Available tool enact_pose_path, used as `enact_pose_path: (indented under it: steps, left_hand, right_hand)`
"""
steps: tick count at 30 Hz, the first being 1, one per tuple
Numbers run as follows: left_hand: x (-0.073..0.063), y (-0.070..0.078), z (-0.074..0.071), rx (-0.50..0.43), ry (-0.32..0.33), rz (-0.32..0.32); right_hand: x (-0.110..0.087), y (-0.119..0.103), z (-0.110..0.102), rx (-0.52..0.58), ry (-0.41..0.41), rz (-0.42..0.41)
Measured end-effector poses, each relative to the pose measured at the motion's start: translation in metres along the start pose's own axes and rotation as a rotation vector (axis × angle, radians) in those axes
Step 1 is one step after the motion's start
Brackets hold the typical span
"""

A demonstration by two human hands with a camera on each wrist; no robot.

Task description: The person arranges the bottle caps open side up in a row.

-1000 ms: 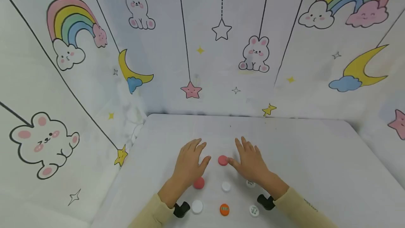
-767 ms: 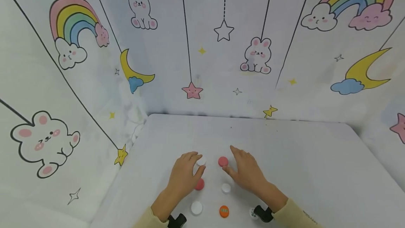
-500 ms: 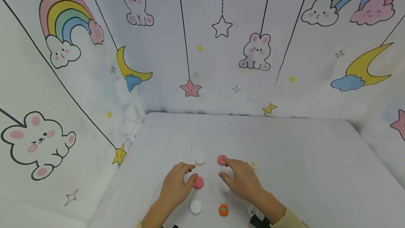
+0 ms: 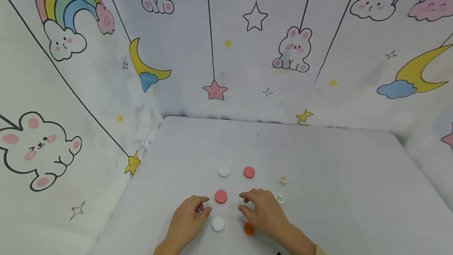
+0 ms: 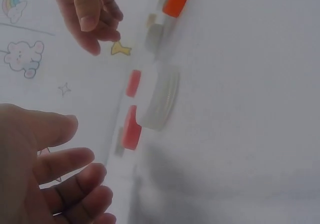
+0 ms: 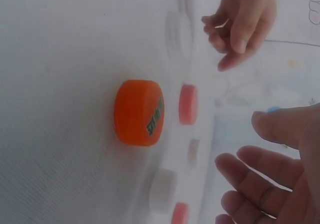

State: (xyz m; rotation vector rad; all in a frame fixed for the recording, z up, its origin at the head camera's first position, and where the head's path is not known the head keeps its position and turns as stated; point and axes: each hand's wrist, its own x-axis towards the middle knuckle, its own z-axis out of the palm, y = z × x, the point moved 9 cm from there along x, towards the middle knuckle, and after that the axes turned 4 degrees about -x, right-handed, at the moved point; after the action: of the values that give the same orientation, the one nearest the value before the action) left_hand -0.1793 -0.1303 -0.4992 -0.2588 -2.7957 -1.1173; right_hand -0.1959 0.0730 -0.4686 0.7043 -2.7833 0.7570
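Note:
Several bottle caps lie spread on a white tabletop. My left hand (image 4: 188, 220), fingers loosely bent and holding nothing, is left of a red cap (image 4: 221, 196) and a white cap (image 4: 218, 223). Also holding nothing, my right hand (image 4: 265, 212) hovers over the caps, thumb and fingers apart. Below its palm sits an orange cap (image 6: 137, 112) with green print on top. A white cap with green marks (image 4: 280, 198) peeks out beside the right hand, which hides at least one more in the head view.
Farther back lie a white cap (image 4: 223, 171), another red cap (image 4: 249, 172) and a cream cap (image 4: 283, 178). The white tabletop (image 4: 339, 192) stretches away to the right. Behind it hangs a white cloth (image 4: 191, 50) printed with rabbits, stars and rainbows.
Both hands have drawn back toward me and lower, from around the far caps to the nearer ones. The far white, red and cream caps are now uncovered. The head view has tilted downward slightly.

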Motion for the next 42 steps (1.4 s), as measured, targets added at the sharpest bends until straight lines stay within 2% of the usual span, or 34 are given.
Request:
enact_pose_path:
  steps: [7,10,19,25,31,42]
  left_hand:
    - [-0.008,-0.003,0.008,0.004,-0.046,0.006]
    - [-0.011,0.000,0.011,0.029,-0.071,0.029]
    - [-0.016,0.006,0.021,0.095,-0.128,0.144]
    - [-0.017,0.005,0.025,0.121,-0.168,0.176]
    - [-0.018,0.007,0.026,0.133,-0.150,0.204]
    - [-0.018,0.001,0.030,0.109,-0.106,0.196]
  right_hand:
    - [-0.005,-0.010,0.013,-0.067,0.002,-0.076]
    - [-0.007,-0.015,0.022,-0.089,-0.019,-0.097]
    - [-0.010,-0.021,0.041,-0.141,-0.064,-0.092]
    - [-0.009,-0.024,0.052,-0.131,-0.100,-0.084]
    - [-0.010,-0.026,0.062,-0.160,-0.137,-0.074]
    - [-0.009,-0.035,0.061,-0.176,-0.082,-0.114]
